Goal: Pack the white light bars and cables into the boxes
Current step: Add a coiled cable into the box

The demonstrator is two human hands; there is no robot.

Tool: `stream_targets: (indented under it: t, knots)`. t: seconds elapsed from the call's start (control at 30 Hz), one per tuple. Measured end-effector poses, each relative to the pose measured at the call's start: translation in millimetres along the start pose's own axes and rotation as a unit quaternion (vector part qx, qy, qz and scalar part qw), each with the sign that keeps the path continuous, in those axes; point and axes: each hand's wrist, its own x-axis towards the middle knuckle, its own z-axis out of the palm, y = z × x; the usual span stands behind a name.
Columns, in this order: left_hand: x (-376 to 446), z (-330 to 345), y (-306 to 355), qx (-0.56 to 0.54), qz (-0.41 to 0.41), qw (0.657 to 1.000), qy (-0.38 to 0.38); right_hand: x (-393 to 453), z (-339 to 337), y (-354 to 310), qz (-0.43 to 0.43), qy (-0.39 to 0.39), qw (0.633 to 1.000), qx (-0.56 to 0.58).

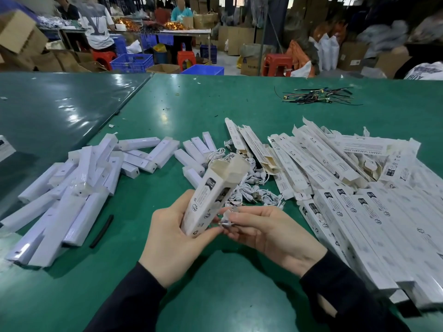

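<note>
The left hand (175, 238) is gripping one printed white box (211, 200), its fingers curling round the lower end while the box is tilting up and away, its far flaps (230, 166) standing open. The right hand (268, 233) is pinching a small white piece (226, 218) between thumb and fingertips (236, 215), right against the box's near end; whether it is a flap or part of a cable is unclear.

Just beyond the hands, a tangle of white cables (251, 188) is lying on the green table (215, 295), too knotted to count. To its left, about six short white light bars (194, 149) are lying loose, and farther left a heap of longer light bars (79, 192), roughly twenty, is spreading toward the table edge. One black strip (102, 231) is resting beside that heap. On the right, dozens of flat and filled boxes (359, 200) are overlapping in a pile. Farther back, one bundle of coloured wires (316, 95) is lying well apart.
</note>
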Motion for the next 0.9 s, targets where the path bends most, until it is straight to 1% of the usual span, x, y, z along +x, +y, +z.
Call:
stream_targets:
  t: [0.1, 0.17, 0.23, 0.3, 0.37, 0.4, 0.47, 0.63, 0.83, 0.9]
  knots:
    - [-1.3, 1.1, 1.3, -0.001, 0.012, 1.0, 0.003, -1.5, 1.3, -2.1, 0.006, 0.004, 1.0, -0.017]
    - [-1.1, 0.3, 1.4, -0.035, -0.003, 0.999, 0.001, -2.5, 2.0, -2.9, 0.014, -0.01, 1.0, -0.008]
    - [-0.9, -1.4, 3.2, -0.096, -0.024, 0.995, -0.005, -3.7, 2.2, -2.7, 0.037, -0.04, 0.998, 0.034]
    - [0.1, -2.4, 4.7, -0.137, -0.031, 0.99, -0.015, -6.4, 3.9, -3.3, 0.065, -0.091, 0.99, 0.09]
    - [0.5, -1.8, 7.1, -0.166, -0.027, 0.986, -0.018, -9.3, 5.8, -3.9, 0.066, -0.135, 0.98, 0.127]
    - [0.7, -1.5, 8.3, -0.179, -0.025, 0.983, -0.014, -10.1, 6.7, -3.9, 0.06, -0.14, 0.979, 0.134]
    - [1.0, -1.2, 9.4, -0.193, -0.021, 0.981, -0.009, -10.7, 8.5, -4.4, 0.049, -0.124, 0.982, 0.133]
    - [0.8, -1.2, 10.3, -0.19, -0.033, 0.981, -0.016, -10.8, 7.9, -5.4, 0.056, -0.101, 0.986, 0.122]
    - [0.2, -3.0, 11.0, -0.217, -0.039, 0.975, -0.02, -10.5, 8.4, -4.2, 0.034, -0.149, 0.98, 0.125]
    - [-0.3, -2.8, 11.0, -0.215, -0.047, 0.975, -0.027, -11.0, 8.0, -4.6, 0.038, -0.147, 0.981, 0.118]
